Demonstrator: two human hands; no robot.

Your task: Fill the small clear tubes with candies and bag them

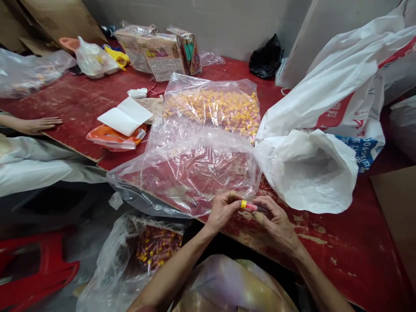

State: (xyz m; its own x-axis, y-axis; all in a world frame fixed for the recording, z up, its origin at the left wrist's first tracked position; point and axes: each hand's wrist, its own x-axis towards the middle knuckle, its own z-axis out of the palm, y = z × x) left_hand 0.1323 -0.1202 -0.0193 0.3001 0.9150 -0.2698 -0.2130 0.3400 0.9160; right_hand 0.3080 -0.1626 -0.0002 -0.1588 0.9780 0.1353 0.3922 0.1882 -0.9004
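Above the table's front edge, my left hand point(224, 210) pinches the yellow-capped end of a small tube point(249, 206) with pink contents. The fingers of my right hand point(274, 219) close on its other end, partly hiding it. Just beyond my hands lies a large clear plastic bag point(195, 173), its near part flat and spread over the edge. Many small yellow-and-pink pieces point(217, 108) fill its far part. Below to the left, a plastic-lined container point(110, 255) holds many similar yellow-capped tubes point(159, 245).
A white sack point(312, 173) gapes at the right on the red table point(354, 242). White paper point(125, 115) lies over an orange packet point(113, 138). Wrapped boxes point(162, 54) and a black bag point(266, 56) stand behind. Another person's hand point(39, 125) rests at left, above a red stool point(39, 264).
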